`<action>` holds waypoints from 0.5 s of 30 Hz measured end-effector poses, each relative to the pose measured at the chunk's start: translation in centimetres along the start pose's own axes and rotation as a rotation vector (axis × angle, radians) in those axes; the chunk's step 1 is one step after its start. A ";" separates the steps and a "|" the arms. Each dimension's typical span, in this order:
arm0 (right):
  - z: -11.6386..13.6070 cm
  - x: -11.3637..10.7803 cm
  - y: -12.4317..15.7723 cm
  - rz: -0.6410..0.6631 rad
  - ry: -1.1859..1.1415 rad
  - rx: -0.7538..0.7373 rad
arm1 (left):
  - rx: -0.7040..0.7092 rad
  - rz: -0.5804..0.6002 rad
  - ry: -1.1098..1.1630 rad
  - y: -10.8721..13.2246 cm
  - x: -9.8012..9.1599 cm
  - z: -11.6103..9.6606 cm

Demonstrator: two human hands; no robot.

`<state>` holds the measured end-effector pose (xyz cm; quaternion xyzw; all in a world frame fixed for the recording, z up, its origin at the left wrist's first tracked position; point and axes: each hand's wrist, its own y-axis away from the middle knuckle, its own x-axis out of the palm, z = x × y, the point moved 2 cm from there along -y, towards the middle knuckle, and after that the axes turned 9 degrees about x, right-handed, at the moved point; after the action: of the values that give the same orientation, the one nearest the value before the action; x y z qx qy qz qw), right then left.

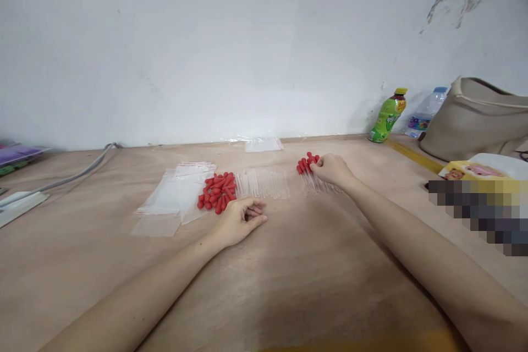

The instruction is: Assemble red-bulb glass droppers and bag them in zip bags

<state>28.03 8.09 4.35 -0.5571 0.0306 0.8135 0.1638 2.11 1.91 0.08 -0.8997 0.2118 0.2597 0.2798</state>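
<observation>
A heap of red rubber bulbs point(216, 190) lies left of centre on the table. Beside it, thin clear dropper tubes point(264, 182) are laid out in a row. My left hand point(241, 220) rests just in front of the bulbs and tubes, its fingers loosely curled with a gap to the thumb and nothing visible in them. Farther right is a group of droppers point(304, 166), clear tubes with red bulbs on their ends. My right hand point(335, 169) is over this group, thumb and fingers pinched on a dropper at its red bulb; its tube is partly hidden.
Clear plastic bags point(165, 192) lie left of the bulbs, and another bag point(264, 144) lies near the wall. At the back right stand a green bottle point(386, 115), a clear bottle point(427, 113) and a beige handbag point(474, 118). A grey cable point(82, 173) crosses the left side.
</observation>
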 end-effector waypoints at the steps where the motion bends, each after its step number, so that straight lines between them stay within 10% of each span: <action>1: -0.1 0.2 -0.1 -0.010 0.022 0.011 | -0.001 0.004 0.003 0.0 0.0 -0.1; 15: 0.3 1.9 0.4 0.066 0.110 0.045 | 0.004 0.029 -0.046 0.0 0.0 -0.3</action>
<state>26.99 8.21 2.63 -0.5960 0.0762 0.7857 0.1473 2.20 1.72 0.35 -0.8898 0.2188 0.2839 0.2825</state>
